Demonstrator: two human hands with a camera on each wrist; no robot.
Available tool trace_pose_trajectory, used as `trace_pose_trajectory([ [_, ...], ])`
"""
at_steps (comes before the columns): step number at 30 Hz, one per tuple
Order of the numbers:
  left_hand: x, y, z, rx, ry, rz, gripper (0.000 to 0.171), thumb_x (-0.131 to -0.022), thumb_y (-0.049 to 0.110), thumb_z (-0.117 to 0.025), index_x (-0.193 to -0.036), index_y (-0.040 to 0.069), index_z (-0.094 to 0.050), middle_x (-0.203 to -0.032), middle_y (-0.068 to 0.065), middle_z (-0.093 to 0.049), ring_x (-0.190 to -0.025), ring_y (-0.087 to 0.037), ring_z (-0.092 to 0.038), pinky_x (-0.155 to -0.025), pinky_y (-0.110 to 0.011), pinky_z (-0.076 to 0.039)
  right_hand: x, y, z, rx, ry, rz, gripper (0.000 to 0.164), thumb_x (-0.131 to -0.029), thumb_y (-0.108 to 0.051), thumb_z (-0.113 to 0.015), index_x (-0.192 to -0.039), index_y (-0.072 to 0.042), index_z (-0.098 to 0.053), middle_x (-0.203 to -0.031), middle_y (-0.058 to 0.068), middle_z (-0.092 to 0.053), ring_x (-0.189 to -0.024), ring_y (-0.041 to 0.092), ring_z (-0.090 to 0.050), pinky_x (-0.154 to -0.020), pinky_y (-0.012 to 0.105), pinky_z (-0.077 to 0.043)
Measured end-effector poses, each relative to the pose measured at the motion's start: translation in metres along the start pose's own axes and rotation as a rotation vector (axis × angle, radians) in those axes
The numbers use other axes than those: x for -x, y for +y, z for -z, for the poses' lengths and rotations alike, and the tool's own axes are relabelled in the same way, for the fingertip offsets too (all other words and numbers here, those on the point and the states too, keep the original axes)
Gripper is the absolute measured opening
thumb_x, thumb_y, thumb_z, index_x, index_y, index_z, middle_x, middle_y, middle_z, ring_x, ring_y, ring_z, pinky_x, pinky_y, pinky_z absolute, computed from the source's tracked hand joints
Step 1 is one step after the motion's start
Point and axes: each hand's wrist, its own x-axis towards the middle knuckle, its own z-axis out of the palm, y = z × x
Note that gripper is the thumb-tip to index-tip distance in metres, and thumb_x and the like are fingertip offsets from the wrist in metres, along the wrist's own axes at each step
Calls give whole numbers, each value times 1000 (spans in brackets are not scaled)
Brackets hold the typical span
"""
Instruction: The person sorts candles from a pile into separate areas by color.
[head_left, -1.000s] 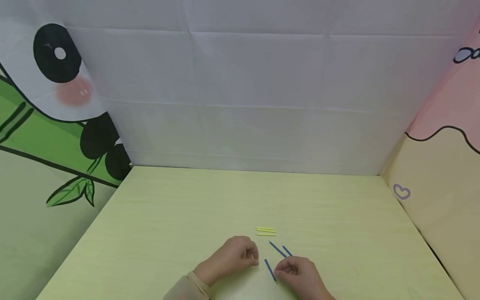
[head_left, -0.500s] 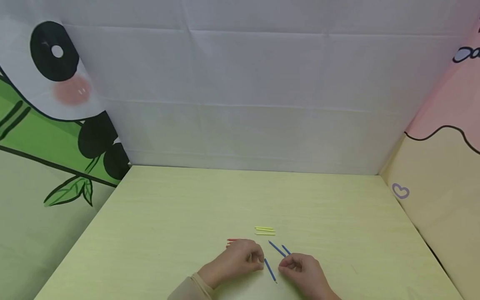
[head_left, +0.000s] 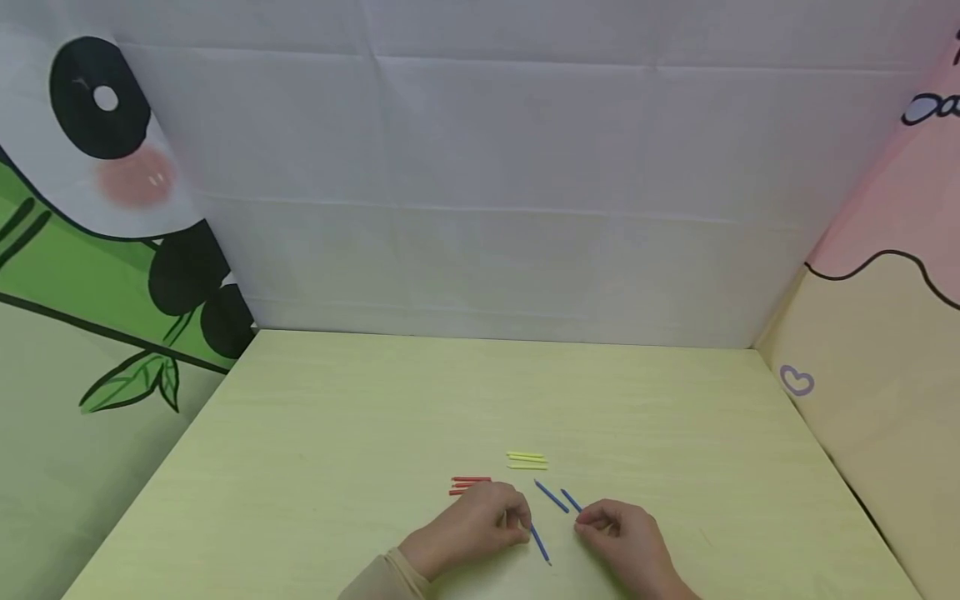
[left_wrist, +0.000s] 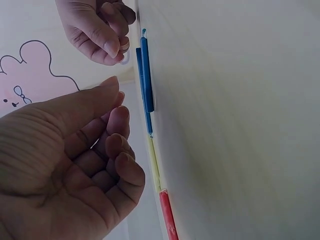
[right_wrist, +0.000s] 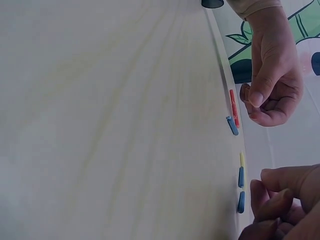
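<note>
My left hand [head_left: 480, 521] hovers low over the table, its fingers loosely curled and nothing between them. Its fingertips overlap the upper end of a thin blue stick [head_left: 541, 547] in the head view. Two more blue sticks lie slanting farther back, one [head_left: 551, 496] beside the other [head_left: 571, 499]. Close to that rightmost stick's near end is my right hand [head_left: 626, 537], thumb and fingers bent toward each other, holding nothing visible. Red sticks [head_left: 471, 479] lie just beyond the left hand, partly covered by it. Behind the blue ones, several yellow sticks [head_left: 527, 460] lie side by side.
The pale yellow table [head_left: 360, 400] meets a white cloth backdrop [head_left: 510, 167] at its far edge. Printed cartoon panels flank it, a green and white one [head_left: 82, 333] at left and a pink and beige one [head_left: 885, 350] at right.
My left hand has shifted slightly right, uncovering the red sticks' left ends. The right hand has moved right and a little away from me, off the nearest blue stick. The view has panned slightly.
</note>
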Motion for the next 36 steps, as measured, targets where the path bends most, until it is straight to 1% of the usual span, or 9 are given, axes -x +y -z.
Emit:
trace_pose_trajectory([
  [7, 0, 0, -2, 12, -15, 27, 10, -82, 15, -78, -83, 18, -69, -69, 18, -51, -68, 3, -47, -66, -15, -41, -4, 2, 6, 20, 34, -84, 5, -82, -15, -76, -84, -14, -71, -74, -6, -64, -63, 14, -50, -58, 26, -40],
  [13, 0, 1, -2, 7, -17, 36, 11, -82, 16, -78, -83, 19, -68, -70, 18, -50, -68, 3, -47, -66, -16, -41, -8, 2, 9, 32, 44, -108, 6, -82, -14, -76, -86, -12, -71, -74, -4, -62, -65, 15, -50, -59, 26, -40],
  [19, 1, 1, -2, 7, -14, 29, 10, -82, 16, -78, -84, 19, -68, -70, 18, -50, -67, 2, -48, -64, -15, -42, -11, 4, 9, 47, 43, -114, 8, -81, -14, -76, -86, -10, -71, -73, -4, -62, -64, 15, -51, -59, 26, -41],
  [27, -1, 2, -2, 17, -31, 45, 10, -82, 16, -78, -83, 19, -69, -70, 17, -51, -66, 2, -48, -64, -16, -42, -9, 1, 9, 89, 34, -96, 10, -80, -12, -78, -86, -8, -70, -71, -5, -63, -63, 14, -52, -61, 27, -41],
  [31, -1, 1, -2, 14, -27, 34, 10, -82, 16, -78, -84, 19, -68, -70, 17, -51, -67, 2, -48, -64, -16, -42, -9, 1, 10, 119, 30, -77, 11, -79, -11, -78, -85, -8, -70, -71, -5, -63, -64, 13, -52, -63, 29, -41],
  [36, -1, -1, -4, -6, -10, 0, 11, -82, 15, -78, -83, 19, -68, -71, 18, -51, -67, 3, -48, -65, -15, -42, -11, 3, 9, 159, 19, -64, 12, -79, -11, -79, -84, -8, -69, -71, -6, -61, -65, 13, -50, -63, 29, -41],
])
